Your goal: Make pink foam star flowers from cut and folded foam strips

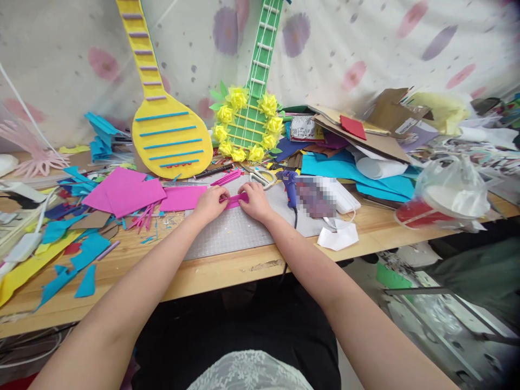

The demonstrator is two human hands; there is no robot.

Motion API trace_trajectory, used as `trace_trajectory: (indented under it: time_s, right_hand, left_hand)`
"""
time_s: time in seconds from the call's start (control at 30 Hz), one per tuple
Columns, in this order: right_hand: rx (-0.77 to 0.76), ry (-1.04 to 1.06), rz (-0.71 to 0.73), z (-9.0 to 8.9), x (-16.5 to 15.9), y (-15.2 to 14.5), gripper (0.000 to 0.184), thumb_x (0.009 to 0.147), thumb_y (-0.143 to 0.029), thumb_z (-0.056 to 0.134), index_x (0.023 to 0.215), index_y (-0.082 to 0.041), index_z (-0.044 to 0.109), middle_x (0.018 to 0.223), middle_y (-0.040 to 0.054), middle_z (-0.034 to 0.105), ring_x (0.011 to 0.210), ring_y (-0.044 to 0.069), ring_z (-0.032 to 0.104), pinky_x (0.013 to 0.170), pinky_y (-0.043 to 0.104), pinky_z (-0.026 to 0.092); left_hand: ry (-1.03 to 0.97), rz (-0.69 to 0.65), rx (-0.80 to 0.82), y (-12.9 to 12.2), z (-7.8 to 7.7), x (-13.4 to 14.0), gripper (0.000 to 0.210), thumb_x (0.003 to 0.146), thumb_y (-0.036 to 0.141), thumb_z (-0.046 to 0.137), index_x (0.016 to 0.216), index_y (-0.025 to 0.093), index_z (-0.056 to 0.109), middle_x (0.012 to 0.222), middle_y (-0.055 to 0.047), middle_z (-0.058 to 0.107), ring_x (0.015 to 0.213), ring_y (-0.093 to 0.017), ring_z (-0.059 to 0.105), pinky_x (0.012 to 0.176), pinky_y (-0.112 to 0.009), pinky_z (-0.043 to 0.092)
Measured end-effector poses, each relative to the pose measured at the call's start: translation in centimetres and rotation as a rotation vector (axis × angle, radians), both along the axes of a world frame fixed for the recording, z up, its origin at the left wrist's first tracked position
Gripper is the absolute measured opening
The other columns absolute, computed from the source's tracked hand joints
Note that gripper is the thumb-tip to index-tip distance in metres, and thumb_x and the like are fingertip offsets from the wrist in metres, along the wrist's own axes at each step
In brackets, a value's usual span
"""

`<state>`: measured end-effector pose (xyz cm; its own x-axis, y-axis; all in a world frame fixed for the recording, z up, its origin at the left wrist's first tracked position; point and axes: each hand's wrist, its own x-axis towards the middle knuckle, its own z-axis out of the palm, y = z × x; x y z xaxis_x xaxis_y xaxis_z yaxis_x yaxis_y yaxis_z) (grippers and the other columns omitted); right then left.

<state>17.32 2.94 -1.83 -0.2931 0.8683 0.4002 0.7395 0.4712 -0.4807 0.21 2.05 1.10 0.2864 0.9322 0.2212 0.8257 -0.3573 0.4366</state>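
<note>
A narrow magenta paper strip point(234, 202) lies across the grey cutting mat point(227, 238). My left hand point(212, 202) pinches its left end with bent fingers. At the other end my right hand point(255, 201) has its fingers closed over the strip, close beside the left. A wider magenta sheet point(182, 198) reaches out to the left from under my left hand. Just beyond my hands are scissors point(264, 177) and a bundle of thin magenta strips point(226, 177). A blue glue gun point(290, 188) stands right of my right hand.
Behind lean a yellow paper guitar point(170, 130) and a green one with yellow flowers point(249, 122). Magenta sheets point(124, 192) and blue scraps point(91, 249) lie left. At right are stacked cardboard point(361, 135), a white paper piece point(338, 235) and a bagged red-and-white tub point(426, 214).
</note>
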Motion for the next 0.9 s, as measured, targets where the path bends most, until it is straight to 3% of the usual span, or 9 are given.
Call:
trace_trajectory:
  time_s: [0.23, 0.4, 0.53, 0.7, 0.8, 0.9]
  right_hand:
    - [-0.048, -0.048, 0.016, 0.5, -0.1, -0.1, 0.016, 0.073, -0.007, 0.047, 0.078, -0.018, 0.057, 0.086, 0.0069, 0.059, 0.088, 0.021, 0.047, 0.084, 0.034, 0.037]
    - [-0.070, -0.071, 0.053, 0.8, 0.2, -0.4, 0.015, 0.073, -0.007, 0.047, 0.078, -0.017, 0.058, 0.086, 0.0062, 0.059, 0.089, 0.020, 0.048, 0.083, 0.032, 0.037]
    - [-0.089, -0.061, 0.088, 1.1, 0.5, -0.6, 0.004, 0.077, -0.019, 0.055, 0.078, -0.017, 0.059, 0.088, 0.0056, 0.060, 0.090, 0.019, 0.049, 0.086, 0.032, 0.037]
    - [-0.098, -0.076, 0.052, 1.0, 0.7, -0.4, 0.010, 0.082, -0.027, 0.056, 0.085, -0.017, 0.059, 0.088, 0.0057, 0.061, 0.087, 0.019, 0.050, 0.083, 0.033, 0.037]
    - [-0.113, -0.081, 0.075, 1.0, 0.7, -0.4, 0.013, 0.080, -0.023, 0.059, 0.092, -0.018, 0.059, 0.094, 0.0063, 0.062, 0.091, 0.019, 0.051, 0.085, 0.034, 0.038]
    - [-0.124, -0.039, 0.099, 0.9, 0.6, -0.5, 0.017, 0.079, -0.020, 0.059, 0.096, -0.018, 0.059, 0.096, 0.0062, 0.061, 0.094, 0.019, 0.051, 0.088, 0.035, 0.038]
  left_hand:
    - [0.083, -0.170, 0.242, -0.6, -1.4, -1.1, 0.015, 0.078, 0.015, 0.050, 0.089, 0.016, 0.061, 0.087, -0.007, 0.062, 0.085, -0.021, 0.055, 0.077, -0.033, 0.044]
    - [0.100, -0.281, 0.286, -1.3, -1.2, -1.6, 0.013, 0.077, 0.014, 0.049, 0.085, 0.016, 0.059, 0.088, -0.007, 0.060, 0.087, -0.020, 0.054, 0.080, -0.033, 0.044]
    - [0.093, -0.284, 0.266, -1.5, -1.3, -1.5, 0.012, 0.081, 0.023, 0.049, 0.082, 0.017, 0.059, 0.090, -0.008, 0.059, 0.089, -0.021, 0.053, 0.080, -0.034, 0.044]
    - [0.051, -0.159, 0.160, -1.0, -1.1, -1.0, 0.014, 0.083, 0.024, 0.048, 0.088, 0.016, 0.059, 0.095, -0.009, 0.060, 0.091, -0.021, 0.055, 0.080, -0.034, 0.045]
    - [0.069, -0.085, -0.002, -0.3, -0.4, -0.5, 0.021, 0.078, 0.027, 0.056, 0.096, 0.017, 0.059, 0.096, -0.008, 0.062, 0.090, -0.022, 0.057, 0.078, -0.033, 0.045]
    - [0.081, -0.036, -0.198, 0.5, 0.7, 0.1, 0.022, 0.072, 0.029, 0.064, 0.090, 0.017, 0.061, 0.088, -0.007, 0.065, 0.080, -0.020, 0.059, 0.069, -0.029, 0.043]
